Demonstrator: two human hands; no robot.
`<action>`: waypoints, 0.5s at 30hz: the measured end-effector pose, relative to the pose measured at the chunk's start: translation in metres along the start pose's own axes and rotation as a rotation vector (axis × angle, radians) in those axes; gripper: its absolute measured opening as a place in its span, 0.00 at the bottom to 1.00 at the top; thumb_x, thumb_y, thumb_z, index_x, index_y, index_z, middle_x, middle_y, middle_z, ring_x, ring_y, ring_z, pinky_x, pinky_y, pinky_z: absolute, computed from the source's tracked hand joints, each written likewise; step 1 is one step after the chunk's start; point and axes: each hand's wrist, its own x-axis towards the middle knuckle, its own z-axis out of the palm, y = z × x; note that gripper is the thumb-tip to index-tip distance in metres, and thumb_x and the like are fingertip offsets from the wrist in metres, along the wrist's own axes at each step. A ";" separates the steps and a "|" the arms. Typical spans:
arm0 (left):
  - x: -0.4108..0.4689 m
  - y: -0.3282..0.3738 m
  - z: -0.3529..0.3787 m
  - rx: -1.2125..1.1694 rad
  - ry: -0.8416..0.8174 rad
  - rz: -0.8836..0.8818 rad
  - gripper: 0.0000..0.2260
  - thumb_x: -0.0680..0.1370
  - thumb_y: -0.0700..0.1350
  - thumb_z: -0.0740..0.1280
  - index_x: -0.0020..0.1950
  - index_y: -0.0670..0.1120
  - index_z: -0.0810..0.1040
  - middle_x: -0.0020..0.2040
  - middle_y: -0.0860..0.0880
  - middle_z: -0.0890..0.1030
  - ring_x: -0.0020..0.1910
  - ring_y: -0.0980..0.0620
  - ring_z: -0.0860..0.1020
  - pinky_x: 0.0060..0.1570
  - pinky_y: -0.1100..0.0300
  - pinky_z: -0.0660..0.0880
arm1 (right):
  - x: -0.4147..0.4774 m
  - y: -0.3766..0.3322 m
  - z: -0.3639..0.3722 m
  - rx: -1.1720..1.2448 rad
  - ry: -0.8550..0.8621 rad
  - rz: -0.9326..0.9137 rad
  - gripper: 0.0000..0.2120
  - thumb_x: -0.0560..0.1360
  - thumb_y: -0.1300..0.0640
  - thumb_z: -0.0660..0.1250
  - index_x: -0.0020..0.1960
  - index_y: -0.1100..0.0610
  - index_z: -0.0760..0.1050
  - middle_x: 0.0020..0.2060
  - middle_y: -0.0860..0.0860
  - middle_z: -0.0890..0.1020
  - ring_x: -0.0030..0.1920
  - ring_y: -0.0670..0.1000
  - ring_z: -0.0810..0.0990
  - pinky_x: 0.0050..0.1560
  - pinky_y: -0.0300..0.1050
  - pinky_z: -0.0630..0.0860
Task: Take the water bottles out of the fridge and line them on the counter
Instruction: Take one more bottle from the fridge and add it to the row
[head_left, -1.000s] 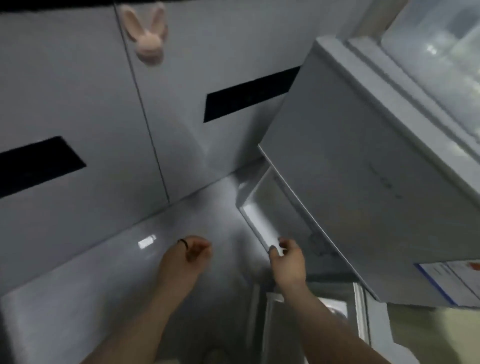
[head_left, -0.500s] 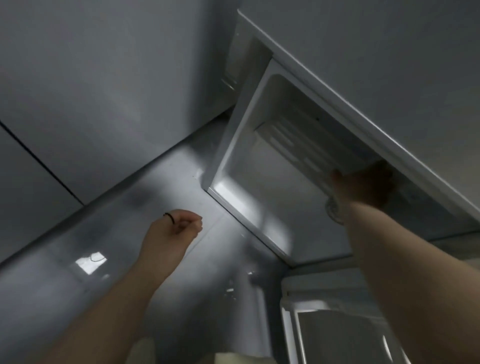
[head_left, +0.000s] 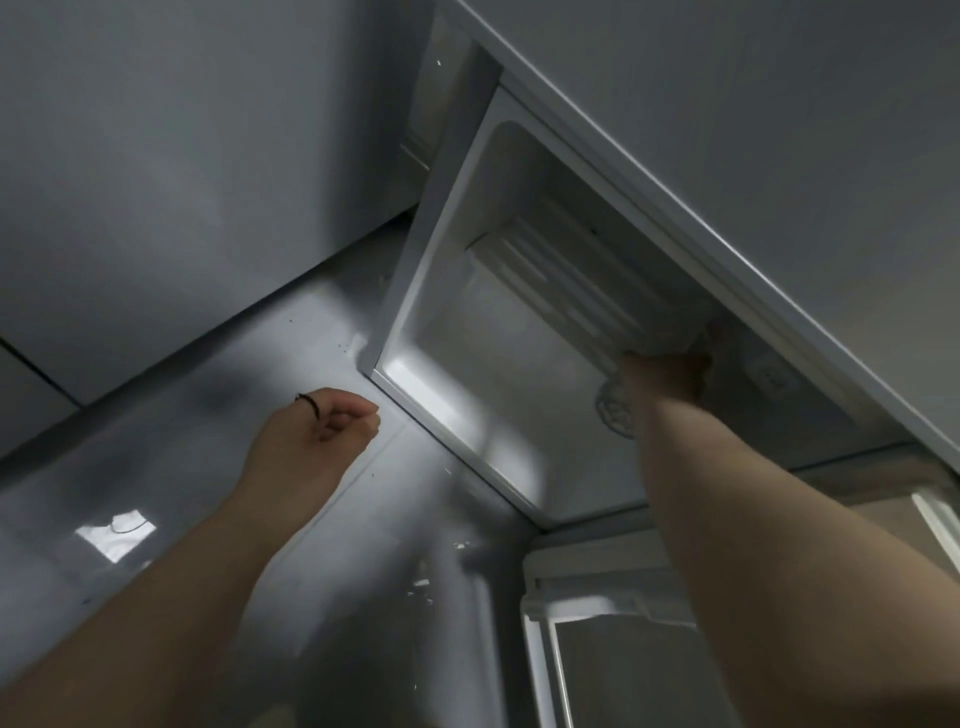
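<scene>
The fridge compartment (head_left: 415, 291) stands open, white inside, under its grey door (head_left: 779, 130). My right hand (head_left: 670, 374) reaches deep into it at the right, below a white ribbed part (head_left: 571, 280). The fingers curl around a clear water bottle (head_left: 613, 415), whose round ridged end shows beside my wrist; the rest of the bottle is hidden and blurred. My left hand (head_left: 317, 436) hovers in a loose fist over the grey counter (head_left: 156, 467), left of the compartment's front edge, holding nothing. A black ring is on one finger.
Grey cabinet fronts (head_left: 182, 182) rise behind the counter at the left. A lower fridge shelf with a white frame (head_left: 597, 613) lies at the bottom right, under my right forearm. Light reflects off the counter (head_left: 117, 530).
My right hand has gone from the compartment's front edge deep inside to the right. The view has closed in on the compartment. My left hand has stayed in its fist over the counter.
</scene>
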 end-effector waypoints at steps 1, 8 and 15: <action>-0.001 0.001 0.001 -0.002 -0.002 0.000 0.11 0.72 0.37 0.66 0.33 0.52 0.75 0.35 0.48 0.79 0.37 0.49 0.76 0.39 0.66 0.71 | -0.007 -0.003 0.002 0.038 0.003 -0.007 0.39 0.72 0.55 0.66 0.72 0.65 0.45 0.68 0.63 0.65 0.67 0.60 0.67 0.64 0.52 0.67; -0.004 0.019 0.015 -0.052 -0.124 -0.027 0.08 0.74 0.42 0.63 0.38 0.53 0.76 0.37 0.51 0.80 0.32 0.65 0.78 0.33 0.77 0.70 | -0.097 0.003 0.013 0.305 -0.084 -0.196 0.34 0.71 0.61 0.66 0.71 0.65 0.53 0.68 0.63 0.67 0.65 0.58 0.70 0.57 0.39 0.62; 0.005 0.037 0.023 -0.123 -0.350 -0.156 0.26 0.71 0.54 0.67 0.66 0.44 0.67 0.53 0.53 0.78 0.55 0.55 0.76 0.55 0.63 0.67 | -0.187 0.062 0.029 0.390 -0.410 -0.501 0.40 0.61 0.46 0.63 0.71 0.49 0.55 0.68 0.53 0.69 0.67 0.51 0.69 0.68 0.50 0.69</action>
